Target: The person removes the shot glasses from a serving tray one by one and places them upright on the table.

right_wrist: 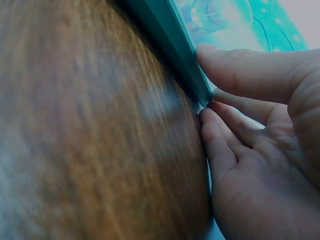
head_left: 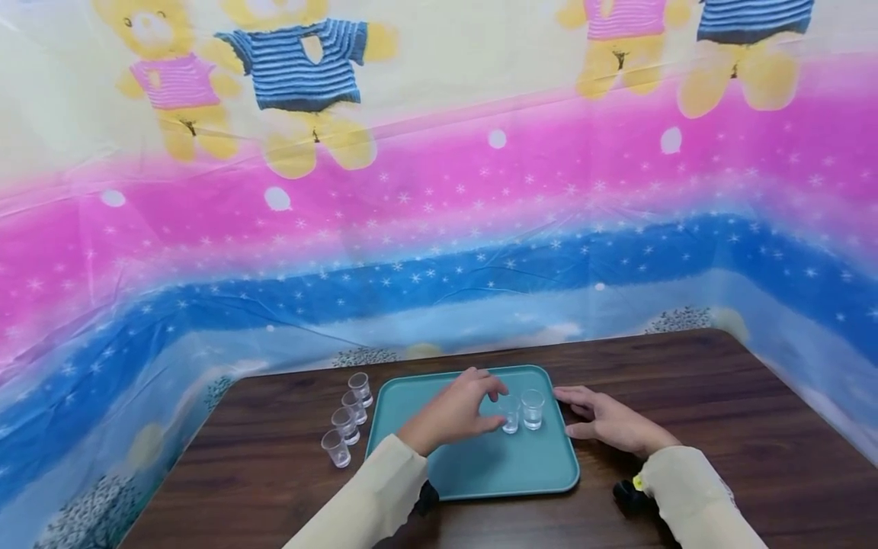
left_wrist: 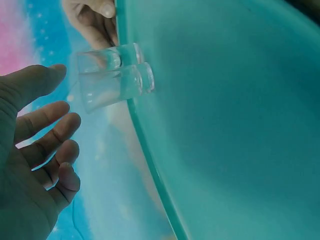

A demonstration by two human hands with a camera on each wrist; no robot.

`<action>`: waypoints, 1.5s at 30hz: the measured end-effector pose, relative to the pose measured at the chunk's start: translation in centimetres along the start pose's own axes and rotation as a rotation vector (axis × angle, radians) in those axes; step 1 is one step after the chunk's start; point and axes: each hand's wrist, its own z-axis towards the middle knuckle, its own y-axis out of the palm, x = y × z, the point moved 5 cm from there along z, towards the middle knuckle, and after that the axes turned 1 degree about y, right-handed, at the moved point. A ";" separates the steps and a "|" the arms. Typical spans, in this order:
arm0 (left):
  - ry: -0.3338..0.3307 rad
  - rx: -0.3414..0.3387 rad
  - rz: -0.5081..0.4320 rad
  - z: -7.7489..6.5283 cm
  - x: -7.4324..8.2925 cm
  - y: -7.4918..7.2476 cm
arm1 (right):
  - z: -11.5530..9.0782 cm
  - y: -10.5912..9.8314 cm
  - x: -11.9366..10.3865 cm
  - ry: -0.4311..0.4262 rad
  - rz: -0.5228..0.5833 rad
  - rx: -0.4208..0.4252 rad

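Two clear small plastic cups stand upright side by side on a teal tray (head_left: 473, 473): a left cup (head_left: 510, 419) and a right cup (head_left: 533, 410). My left hand (head_left: 456, 408) is over the tray, its thumb and fingers spread near the left cup. In the left wrist view a gap shows between the fingers and the nearer cup (left_wrist: 112, 87), and the palm holds nothing. My right hand (head_left: 613, 419) is at the tray's right edge. The right wrist view shows its thumb and fingertips touching the tray rim (right_wrist: 187, 55), fingers mostly extended.
Several more clear cups (head_left: 345, 425) stand in a slanting row on the dark wooden table (head_left: 686, 396), left of the tray. A printed cloth (head_left: 439, 267) with bears and snowflakes hangs behind the table and along both sides.
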 end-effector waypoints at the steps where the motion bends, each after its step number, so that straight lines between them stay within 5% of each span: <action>1: -0.008 -0.001 0.000 0.0 0.0 0.1 | 0.0 0.1 0.0 0.006 0.007 0.004; 28: -0.067 -0.018 -0.059 0.4 -1.1 0.2 | 0.9 1.0 -1.0 -0.010 0.010 -0.002; 45: -0.017 0.058 -0.089 -2.5 -1.7 -2.6 | -0.1 0.1 -0.3 -0.020 -0.041 -0.010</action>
